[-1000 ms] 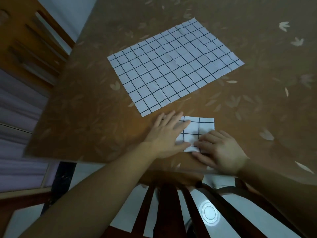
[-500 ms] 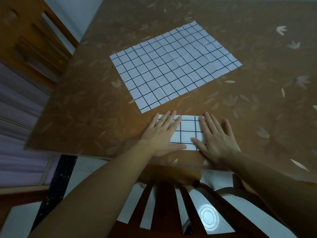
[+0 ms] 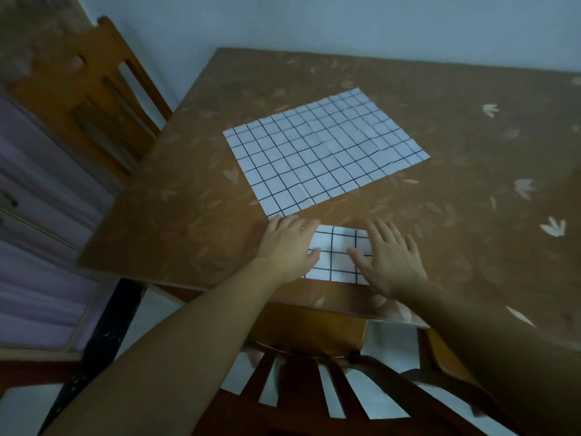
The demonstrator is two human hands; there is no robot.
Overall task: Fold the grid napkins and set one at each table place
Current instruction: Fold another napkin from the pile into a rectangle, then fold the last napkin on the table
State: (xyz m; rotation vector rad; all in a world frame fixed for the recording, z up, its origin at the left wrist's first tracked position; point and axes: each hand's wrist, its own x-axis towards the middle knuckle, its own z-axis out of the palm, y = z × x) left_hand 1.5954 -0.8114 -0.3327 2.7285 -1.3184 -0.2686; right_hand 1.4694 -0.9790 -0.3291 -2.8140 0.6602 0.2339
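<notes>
Palms down, fingers straight and spread: pressed left hand [image 3: 287,247] and right hand [image 3: 393,258] flat on folded grid napkin [image 3: 338,256] at lower centre of frame, by table [image 3: 188,240] edge. Had unfolded napkin [image 3: 323,152] lying just above.

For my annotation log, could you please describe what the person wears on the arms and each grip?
Both forearms are bare, with no sleeves in view. The left grip and right grip show no gloves, rings, watch or markings that I can see.
</notes>
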